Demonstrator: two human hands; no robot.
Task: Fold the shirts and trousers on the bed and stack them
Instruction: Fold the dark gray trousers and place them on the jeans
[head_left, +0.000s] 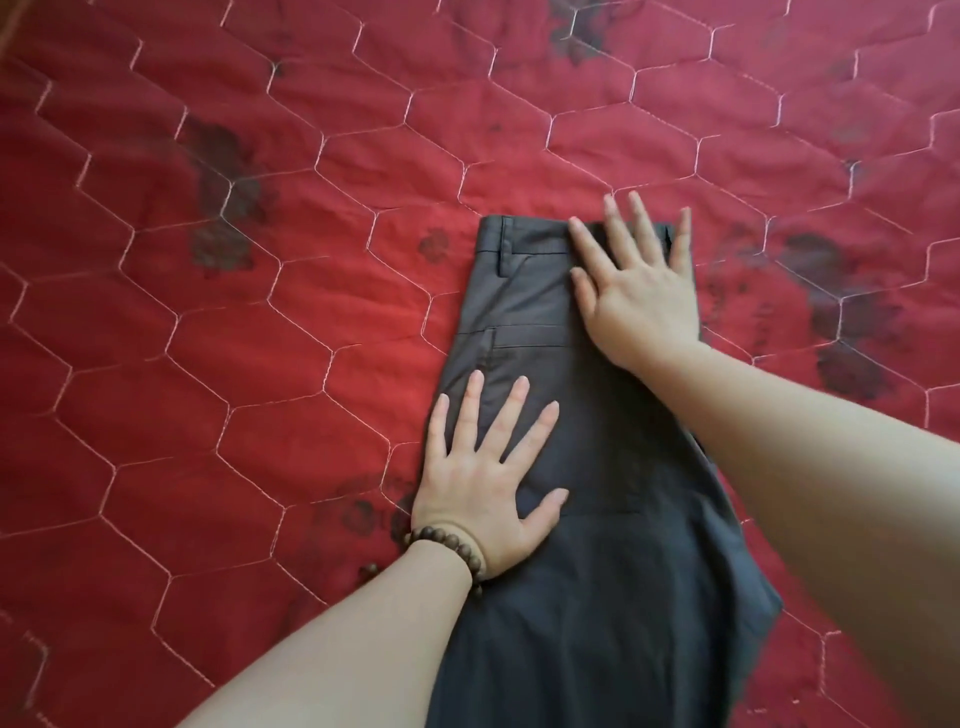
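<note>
Dark grey trousers of smooth, matt woven cloth, faintly creased, with stitched belt loops of the same fabric. Red quilted bedspread of soft matt cloth, puckered along pale hexagon stitching, printed with faded dark flowers. Brown bead bracelet, seemingly wood, with dull sheen.

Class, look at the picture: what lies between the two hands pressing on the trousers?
Only dark trousers fabric, with a pocket seam, spans between the left hand and right hand in the head view.
</note>
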